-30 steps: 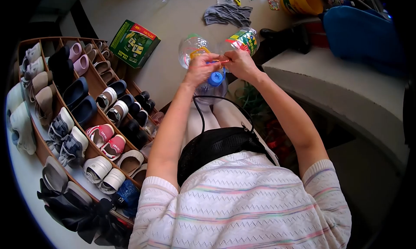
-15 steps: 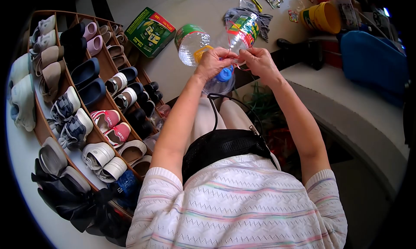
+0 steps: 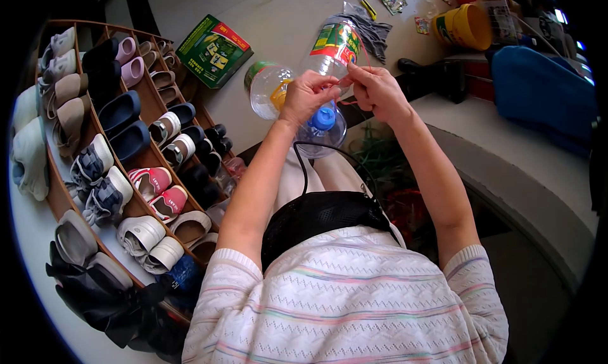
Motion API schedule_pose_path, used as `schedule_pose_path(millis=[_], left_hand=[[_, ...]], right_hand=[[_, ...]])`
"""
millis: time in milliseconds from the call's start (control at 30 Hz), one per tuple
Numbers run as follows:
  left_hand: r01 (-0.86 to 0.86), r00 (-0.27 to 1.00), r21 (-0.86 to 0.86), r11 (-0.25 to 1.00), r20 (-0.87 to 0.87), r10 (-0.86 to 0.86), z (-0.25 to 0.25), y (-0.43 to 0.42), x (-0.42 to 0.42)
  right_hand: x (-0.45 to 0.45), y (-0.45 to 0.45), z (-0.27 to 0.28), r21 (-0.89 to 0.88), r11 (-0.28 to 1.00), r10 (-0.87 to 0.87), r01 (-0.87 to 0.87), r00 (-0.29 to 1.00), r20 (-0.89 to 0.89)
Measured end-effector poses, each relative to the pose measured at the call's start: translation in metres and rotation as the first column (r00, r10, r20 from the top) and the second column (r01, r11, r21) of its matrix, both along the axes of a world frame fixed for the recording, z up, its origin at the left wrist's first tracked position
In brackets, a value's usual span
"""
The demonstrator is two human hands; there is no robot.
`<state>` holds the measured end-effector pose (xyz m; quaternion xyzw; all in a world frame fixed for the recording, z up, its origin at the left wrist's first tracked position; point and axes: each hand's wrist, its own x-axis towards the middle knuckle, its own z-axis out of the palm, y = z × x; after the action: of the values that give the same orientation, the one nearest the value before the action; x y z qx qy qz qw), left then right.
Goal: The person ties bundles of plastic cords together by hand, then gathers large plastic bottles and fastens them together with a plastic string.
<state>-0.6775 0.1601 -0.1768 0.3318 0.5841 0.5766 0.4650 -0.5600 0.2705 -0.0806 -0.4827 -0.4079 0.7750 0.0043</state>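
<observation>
A thin red string (image 3: pixel 348 102) runs between my hands, with part of it beside the labelled bottle. My left hand (image 3: pixel 308 98) pinches it between thumb and fingers. Close on the right, my right hand (image 3: pixel 379 93) also pinches the string, fingertips nearly meeting the left ones. Just beyond the hands is a large clear plastic bottle (image 3: pixel 335 46) with a red and green label. Left of it leans another clear bottle (image 3: pixel 261 93) with a yellow handle. Below my hands, a clear bottle (image 3: pixel 328 139) with a blue cap (image 3: pixel 323 118) stands near my knees. Any knot is hidden by fingers.
A shoe rack (image 3: pixel 95 120) full of shoes fills the left. A green box (image 3: pixel 214 50) lies on the floor beyond it. A grey cloth (image 3: pixel 370 35), a yellow cutter (image 3: pixel 367 8) and a yellow bucket (image 3: pixel 462 27) are farther off. A curved ledge (image 3: pixel 481 133) borders the right.
The labelled bottle has shifted left and tilted differently. The yellow-handled bottle appears lower and farther left. My hands keep their pinch on the string, with the right hand's fingers raised slightly.
</observation>
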Motion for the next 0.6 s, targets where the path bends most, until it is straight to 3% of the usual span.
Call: schedule_pose_path(millis=[67,200,400,500,600], left_hand=[[0.016,0.945,-0.002,1.000,-0.326,-0.016,0.014,0.001,0.003],[-0.011,0.848,0.005,1.000,-0.530,0.012,0.019,0.003,0.007],[0.018,0.795,0.030,0.999,-0.607,0.004,0.015,0.001,0.011],[0.036,0.922,-0.002,0.999,-0.386,-0.034,0.008,-0.004,0.010],[0.141,0.942,-0.150,0.979,-0.284,-0.179,-0.004,-0.010,-0.002]], right_hand=[[0.001,0.004,0.000,-0.076,0.997,0.000,-0.001,1.000,-0.021],[0.007,0.006,-0.005,-0.237,0.970,-0.058,0.052,0.998,-0.016],[0.028,0.011,-0.017,-0.283,0.959,-0.023,0.016,1.000,-0.021],[0.036,0.010,-0.025,-0.269,0.963,-0.005,0.007,1.000,0.007],[0.041,0.007,-0.033,-0.255,0.966,-0.021,0.042,0.996,0.082]])
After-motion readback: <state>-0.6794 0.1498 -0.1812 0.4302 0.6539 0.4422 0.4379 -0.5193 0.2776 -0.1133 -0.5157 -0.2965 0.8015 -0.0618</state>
